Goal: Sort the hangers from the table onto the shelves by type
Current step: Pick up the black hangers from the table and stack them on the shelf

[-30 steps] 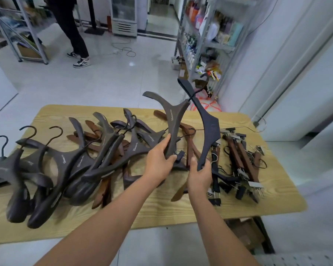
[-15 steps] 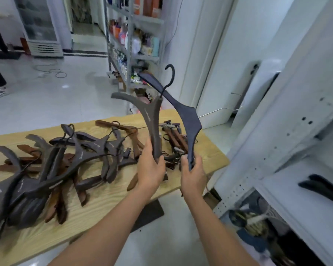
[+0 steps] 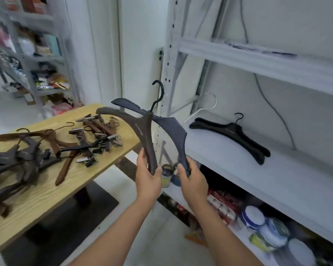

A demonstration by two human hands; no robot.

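While left hand (image 3: 149, 181) grips brown hanger (image 3: 142, 131), right hand (image 3: 194, 182) grips navy hanger (image 3: 173, 128).

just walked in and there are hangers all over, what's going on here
A person is sorting hangers. The left hand grips one dark hanger and the right hand grips a second dark hanger, each by one arm end, in front of the white shelf. Some black hangers already lie on that shelf. A pile of brown and clip hangers lies on the wooden table, not yet sorted.
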